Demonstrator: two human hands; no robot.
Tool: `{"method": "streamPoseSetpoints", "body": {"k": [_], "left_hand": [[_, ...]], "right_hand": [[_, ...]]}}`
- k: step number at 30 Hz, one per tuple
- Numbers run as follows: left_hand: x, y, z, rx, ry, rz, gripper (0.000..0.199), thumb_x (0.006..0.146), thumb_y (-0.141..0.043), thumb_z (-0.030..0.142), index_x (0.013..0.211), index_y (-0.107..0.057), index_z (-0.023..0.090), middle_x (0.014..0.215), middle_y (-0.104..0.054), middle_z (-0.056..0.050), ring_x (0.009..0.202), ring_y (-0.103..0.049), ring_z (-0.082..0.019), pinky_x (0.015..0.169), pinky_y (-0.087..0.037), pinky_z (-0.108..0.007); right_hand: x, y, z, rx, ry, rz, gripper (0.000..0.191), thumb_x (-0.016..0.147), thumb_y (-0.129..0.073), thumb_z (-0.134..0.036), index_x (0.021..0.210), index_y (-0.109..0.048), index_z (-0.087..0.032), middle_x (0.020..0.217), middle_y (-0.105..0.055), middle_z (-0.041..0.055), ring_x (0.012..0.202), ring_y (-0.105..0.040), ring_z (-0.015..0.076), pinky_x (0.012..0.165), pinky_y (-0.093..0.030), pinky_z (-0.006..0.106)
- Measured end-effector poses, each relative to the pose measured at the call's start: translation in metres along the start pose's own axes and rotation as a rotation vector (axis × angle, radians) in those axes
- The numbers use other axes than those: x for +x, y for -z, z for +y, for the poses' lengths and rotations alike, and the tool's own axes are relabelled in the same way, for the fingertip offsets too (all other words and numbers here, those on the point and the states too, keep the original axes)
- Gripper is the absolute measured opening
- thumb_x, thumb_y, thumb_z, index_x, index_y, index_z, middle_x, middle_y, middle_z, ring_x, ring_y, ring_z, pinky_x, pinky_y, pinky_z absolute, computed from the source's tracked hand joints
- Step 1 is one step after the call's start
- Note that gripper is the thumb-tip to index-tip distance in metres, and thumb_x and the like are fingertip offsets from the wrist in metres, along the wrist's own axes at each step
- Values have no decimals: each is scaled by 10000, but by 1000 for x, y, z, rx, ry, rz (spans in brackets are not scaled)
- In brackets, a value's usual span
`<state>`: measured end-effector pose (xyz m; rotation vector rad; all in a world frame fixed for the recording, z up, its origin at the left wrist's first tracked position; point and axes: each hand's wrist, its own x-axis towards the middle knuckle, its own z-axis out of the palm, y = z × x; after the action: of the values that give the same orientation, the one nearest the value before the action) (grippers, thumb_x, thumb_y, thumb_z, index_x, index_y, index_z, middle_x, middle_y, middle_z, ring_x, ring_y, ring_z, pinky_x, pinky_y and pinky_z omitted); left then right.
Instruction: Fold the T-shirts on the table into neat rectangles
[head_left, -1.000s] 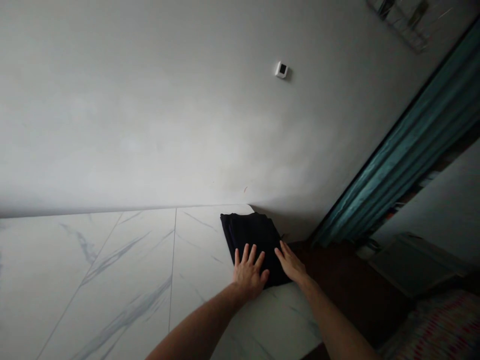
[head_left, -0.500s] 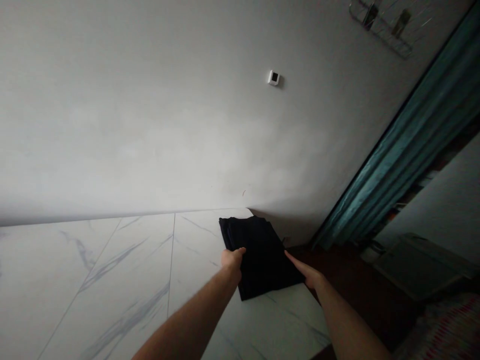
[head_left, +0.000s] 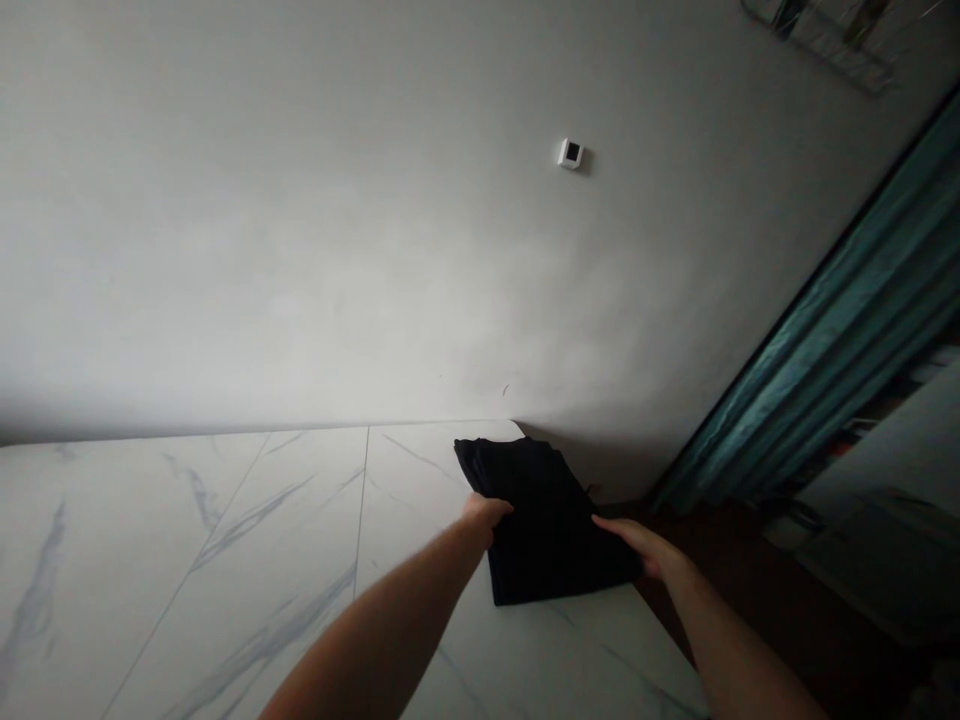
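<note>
A folded black cloth (head_left: pixel 555 530) lies at the right end of the white marbled table, near the wall. My left hand (head_left: pixel 489 515) grips its left edge, thumb on top and fingers hidden beneath. On the other side, my right hand (head_left: pixel 637 543) holds the right edge, its fingers partly under the fabric. Several layers show along the cloth's left side.
The marbled table (head_left: pixel 277 540) runs along a pale wall (head_left: pixel 300 250). A small white device (head_left: pixel 571 154) and a wire rack (head_left: pixel 832 50) are on the wall. A teal curtain (head_left: pixel 840 350) hangs at the right above a dark floor.
The view has shifted, so the wall, table and curtain appear displaced. Both hands still hold the black cloth, which appears slightly farther right in the picture.
</note>
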<state>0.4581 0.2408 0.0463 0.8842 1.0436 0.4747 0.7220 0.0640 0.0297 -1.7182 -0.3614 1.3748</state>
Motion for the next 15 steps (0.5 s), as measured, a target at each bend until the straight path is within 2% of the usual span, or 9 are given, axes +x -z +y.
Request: {"method": "streamPoseSetpoints", "body": {"k": [4,8,12,15], "left_hand": [[-3,9,-3,-18,-41,-64,528,648,-813,129,1133,-607,157,985,-740,-103,911,-736,-278,706,-623,-332],[-3,15,-2,-87,-13,-111,588,716,-798,249,1234,-524,195,1006,-720,-82,894,-725,-245,688,-607,-314],[-5,16,9,-174,-4,-179,551,760,-737,249,1248,-483,219,847,-687,-9,689,-690,-180,620,-575,-283],[-10,21,28,-197,-14,-227,462,783,-671,184,1210,-497,219,688,-616,46,526,-605,-140,544,-525,-259]], "right_hand": [[-6,-7,-12,29,69,116,319,778,-784,-360,1027,-717,-173,1054,-776,138,956,-750,286,936,-566,431],[-15,-23,-22,-9,62,125,284,770,-770,-344,971,-722,-148,958,-784,146,853,-760,290,849,-595,418],[-24,-44,-31,-30,120,173,239,759,-729,-280,966,-710,-160,874,-785,119,767,-754,268,755,-601,377],[-33,-63,-39,46,222,162,271,739,-708,-240,1002,-697,-173,868,-787,101,768,-751,261,763,-594,370]]}}
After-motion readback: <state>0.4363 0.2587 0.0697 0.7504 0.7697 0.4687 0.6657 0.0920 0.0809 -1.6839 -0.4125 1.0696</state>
